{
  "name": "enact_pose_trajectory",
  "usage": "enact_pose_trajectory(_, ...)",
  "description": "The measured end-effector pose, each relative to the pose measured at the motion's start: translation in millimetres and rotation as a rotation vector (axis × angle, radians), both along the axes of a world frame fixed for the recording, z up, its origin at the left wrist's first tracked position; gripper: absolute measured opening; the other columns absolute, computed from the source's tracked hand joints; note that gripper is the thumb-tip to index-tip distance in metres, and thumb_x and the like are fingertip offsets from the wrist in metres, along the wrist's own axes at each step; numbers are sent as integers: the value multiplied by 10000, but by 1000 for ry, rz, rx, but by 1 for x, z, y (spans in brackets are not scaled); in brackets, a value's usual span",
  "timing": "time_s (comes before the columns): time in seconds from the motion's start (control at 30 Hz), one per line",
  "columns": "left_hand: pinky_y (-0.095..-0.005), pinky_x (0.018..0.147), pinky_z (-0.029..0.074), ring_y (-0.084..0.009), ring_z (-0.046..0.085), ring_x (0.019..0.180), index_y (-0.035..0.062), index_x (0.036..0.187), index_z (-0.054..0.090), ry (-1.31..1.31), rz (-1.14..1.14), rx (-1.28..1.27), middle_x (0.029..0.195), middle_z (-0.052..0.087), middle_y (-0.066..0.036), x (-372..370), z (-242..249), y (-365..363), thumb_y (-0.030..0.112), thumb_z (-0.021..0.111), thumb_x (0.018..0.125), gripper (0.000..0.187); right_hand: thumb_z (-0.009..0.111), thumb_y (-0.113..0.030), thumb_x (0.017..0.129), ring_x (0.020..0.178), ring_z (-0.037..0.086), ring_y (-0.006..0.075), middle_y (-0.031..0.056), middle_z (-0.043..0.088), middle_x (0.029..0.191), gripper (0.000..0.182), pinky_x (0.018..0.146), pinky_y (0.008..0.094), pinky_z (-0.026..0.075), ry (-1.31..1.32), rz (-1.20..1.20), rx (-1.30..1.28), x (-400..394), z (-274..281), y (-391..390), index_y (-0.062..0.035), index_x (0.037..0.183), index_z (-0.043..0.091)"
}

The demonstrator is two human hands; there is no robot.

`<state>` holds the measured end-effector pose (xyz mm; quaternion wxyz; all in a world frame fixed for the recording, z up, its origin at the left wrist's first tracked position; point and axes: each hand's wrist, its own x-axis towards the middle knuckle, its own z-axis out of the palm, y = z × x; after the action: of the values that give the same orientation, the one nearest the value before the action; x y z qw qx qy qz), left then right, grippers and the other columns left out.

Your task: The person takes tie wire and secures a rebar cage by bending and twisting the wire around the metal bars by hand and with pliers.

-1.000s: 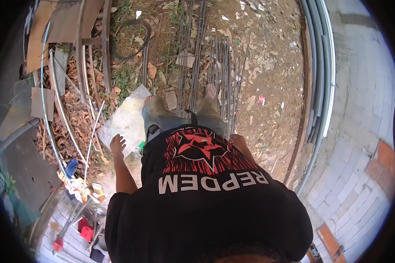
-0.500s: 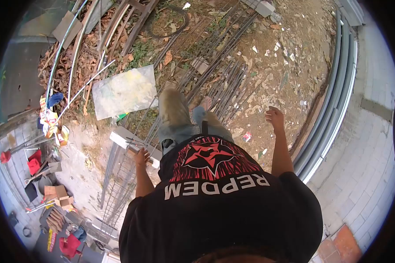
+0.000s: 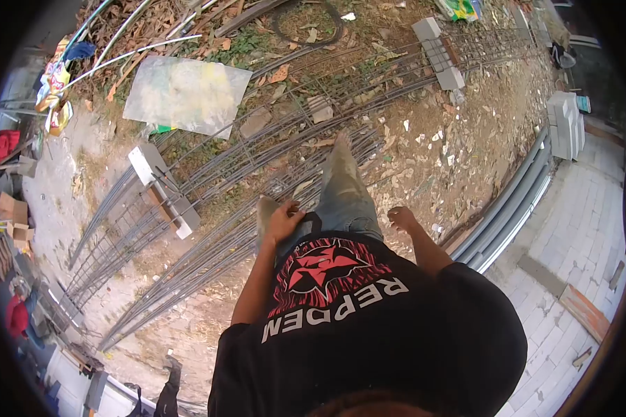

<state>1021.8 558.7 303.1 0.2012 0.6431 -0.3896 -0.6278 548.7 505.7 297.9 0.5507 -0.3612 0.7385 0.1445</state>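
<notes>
My left hand (image 3: 284, 221) hangs beside the thigh of my worn jeans (image 3: 344, 191), fingers loosely bent, with nothing seen in it. Out to the right of my hip, my right hand (image 3: 401, 218) hangs over the littered ground, also empty, its fingers slightly curled and apart. Long steel rebar (image 3: 209, 254) lies in a bundle across the ground at my feet. Beyond it is a tied rebar cage (image 3: 257, 149), close to a pale block (image 3: 147, 165) at the left. My black printed T-shirt (image 3: 368, 333) fills the lower middle.
A translucent sheet (image 3: 188, 94) lies past the rebar. Grey pipes (image 3: 508, 205) run along a block wall (image 3: 556, 215) on the right. More blocks (image 3: 438, 54) support rebar at the top. A person in a red top (image 3: 17, 316) is at lower left, near a cardboard box (image 3: 12, 214).
My view has turned and moved over the ground, with my legs mid-stride. My left hand has swung forward and inward to my thigh; my right hand has come closer to my hip.
</notes>
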Motion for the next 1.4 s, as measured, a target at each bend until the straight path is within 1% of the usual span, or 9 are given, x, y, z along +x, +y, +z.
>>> enact_pose_trajectory(0.1, -465, 992, 526, -391, 687, 1131, 41, 1309, 644, -94, -108, -92, 1223, 707, -240, -54, -4, -45, 449, 727, 910, 576, 654, -180, 925, 715, 714, 184, 111, 745, 943, 263, 579, 354, 565, 15, 115, -223, -5, -28, -123, -40, 1126, 750)
enact_pose_trajectory(0.27, -504, 1098, 444, -435, 552, 1312, 46, 1369, 605, -126, -14, -179, 1429, 577, -257, -169, -87, -189, 480, 725, 894, 654, 663, -230, 912, 870, 747, 325, 204, 758, 982, 343, 784, 424, 577, -85, 616, -624, 38, -143, -341, 4, 1151, 742)
enact_pose_trajectory(0.4, -586, 1196, 303, -440, 355, 1473, 83, 1463, 555, -159, 84, -71, 1607, 394, -187, -296, -149, -273, 450, 711, 906, 684, 655, -237, 925, 948, 722, 381, 228, 744, 1011, 352, 835, 474, 556, -21, 640, -693, 115, -232, -492, -3, 1178, 729)
enact_pose_trajectory(0.63, -581, 1203, 266, -413, 307, 1497, 117, 1343, 643, -269, 162, 0, 1552, 436, -160, -343, -175, -349, 346, 735, 893, 513, 632, -295, 968, 1026, 700, 410, 243, 715, 1113, 453, 881, 507, 563, -62, 933, -691, 227, -409, -685, -21, 1329, 644)
enact_pose_trajectory(0.73, -584, 1199, 272, -407, 311, 1502, 139, 1309, 666, -247, 191, 8, 1558, 441, -137, -343, -178, -364, 334, 727, 902, 455, 642, -305, 974, 1211, 626, 414, 236, 620, 1356, 538, 992, 527, 549, -33, 1069, -749, 257, -477, -724, -26, 1425, 553)
enact_pose_trajectory(0.93, -590, 1221, 250, -381, 335, 1500, 152, 1339, 652, -222, 256, 29, 1569, 443, -105, -338, -193, -380, 330, 716, 924, 456, 637, -368, 1008, 1383, 496, 391, 172, 538, 1498, 649, 1106, 548, 473, -80, 1057, -933, 320, -587, -756, -74, 1545, 424)
enact_pose_trajectory(1.13, -592, 1223, 255, -356, 335, 1509, 199, 1364, 644, -291, 278, -3, 1605, 417, -83, -357, -209, -375, 327, 715, 914, 473, 650, -411, 1000, 1392, 501, 379, 160, 484, 1564, 706, 1098, 542, 473, 86, 1139, -578, 345, -606, -766, -98, 1572, 380)
enact_pose_trajectory(1.3, -582, 1226, 257, -351, 332, 1515, 223, 1343, 658, -369, 300, -53, 1593, 433, -78, -366, -219, -375, 317, 705, 912, 444, 648, -500, 989, 1158, 656, 378, 231, 611, 1370, 551, 924, 486, 557, 17, 1089, -473, 335, -559, -768, -54, 1311, 688)
enact_pose_trajectory(1.4, -573, 1229, 259, -363, 335, 1512, 232, 1304, 679, -335, 291, 6, 1559, 465, -91, -361, -201, -384, 305, 698, 921, 391, 648, -527, 985, 896, 706, 359, 205, 714, 1094, 529, 781, 476, 572, -58, 967, -1232, 294, -548, -774, -44, 1168, 765)
